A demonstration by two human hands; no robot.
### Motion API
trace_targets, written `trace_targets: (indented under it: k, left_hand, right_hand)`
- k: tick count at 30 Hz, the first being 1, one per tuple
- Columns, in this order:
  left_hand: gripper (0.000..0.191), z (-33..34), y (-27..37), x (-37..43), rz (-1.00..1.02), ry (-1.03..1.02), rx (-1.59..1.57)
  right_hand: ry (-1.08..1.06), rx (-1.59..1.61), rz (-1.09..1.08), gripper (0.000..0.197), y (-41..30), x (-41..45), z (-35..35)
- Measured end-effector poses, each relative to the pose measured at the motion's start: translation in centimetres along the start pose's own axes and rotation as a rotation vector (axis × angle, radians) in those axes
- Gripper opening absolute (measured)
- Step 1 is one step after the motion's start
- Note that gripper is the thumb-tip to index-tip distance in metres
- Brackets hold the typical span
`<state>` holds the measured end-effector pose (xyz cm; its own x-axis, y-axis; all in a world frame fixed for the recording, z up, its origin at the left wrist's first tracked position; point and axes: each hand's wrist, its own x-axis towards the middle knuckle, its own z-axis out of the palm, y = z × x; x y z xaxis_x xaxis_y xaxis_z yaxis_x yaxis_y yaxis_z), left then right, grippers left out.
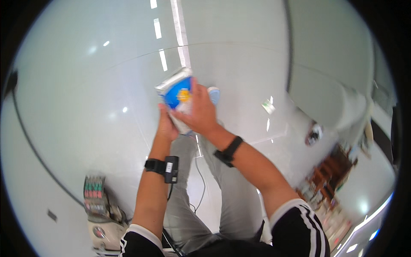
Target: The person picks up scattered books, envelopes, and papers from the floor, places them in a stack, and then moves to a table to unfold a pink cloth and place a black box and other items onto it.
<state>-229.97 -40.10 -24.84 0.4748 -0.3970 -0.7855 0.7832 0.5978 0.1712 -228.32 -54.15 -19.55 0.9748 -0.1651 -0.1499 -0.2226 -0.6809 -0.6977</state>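
A white packet with a blue panel and a yellow patch is held out in front of me, above the floor. My left hand grips its lower left side, the thumb along the edge. Across its right side lies my right hand, fingers up along the edge and thumb toward the lower left. The packet is tilted, its pale top edge rising to the right. Motion blur hides its print, and my hands cover part of its lower half.
Glossy pale floor surrounds my legs. A small green-and-white packet lies on it to the right. At lower left stands a cream machine with a display panel. Brown wooden furniture is at right. A cable hangs between my legs.
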Motion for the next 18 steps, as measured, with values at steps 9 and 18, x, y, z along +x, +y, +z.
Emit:
trace_targets:
  k: [9,18]
  left_hand:
    - [0.041,1.5,-19.6,0.1,-0.207,0.209,0.461]
    - [0.050,-8.5,-32.4,7.2,-0.184,0.331,0.685]
  right_hand:
    - [-0.085,-0.154,0.486,0.029,32.9,-17.9,-11.4]
    - [-0.052,-0.823,0.490,0.075,68.2,-16.5,-13.9]
